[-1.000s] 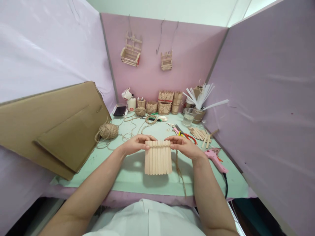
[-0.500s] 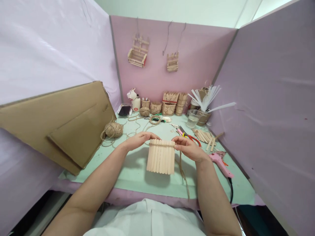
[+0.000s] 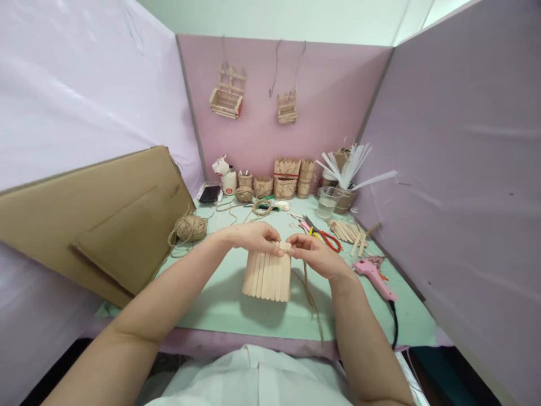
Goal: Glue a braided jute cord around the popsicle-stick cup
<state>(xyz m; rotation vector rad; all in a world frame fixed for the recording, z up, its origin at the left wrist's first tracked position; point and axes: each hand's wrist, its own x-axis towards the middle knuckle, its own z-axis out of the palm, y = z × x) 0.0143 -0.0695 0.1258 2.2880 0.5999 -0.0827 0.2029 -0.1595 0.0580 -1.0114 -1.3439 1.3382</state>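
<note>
A panel of popsicle sticks [image 3: 267, 277], set side by side and bound near the top with twine, is held upright over the table. My left hand [image 3: 258, 237] reaches across its top edge, fingers closed on the sticks near the right end. At the upper right corner my right hand [image 3: 311, 251] pinches the panel's edge close to the binding. Loose twine [image 3: 310, 293] hangs from that side down to the table's front. The fingertips behind the panel are hidden.
A twine ball [image 3: 190, 226] and leaning cardboard [image 3: 122, 225] are at left. Scissors [image 3: 332, 241], loose popsicle sticks [image 3: 346, 231] and a pink glue gun [image 3: 376, 279] lie at right. A cup of water [image 3: 327, 203] and stick baskets [image 3: 285, 186] stand at the back.
My left hand has moved from the panel's upper left corner rightward along the top, close to my right hand. The panel has turned slightly. My right hand stays at the right edge.
</note>
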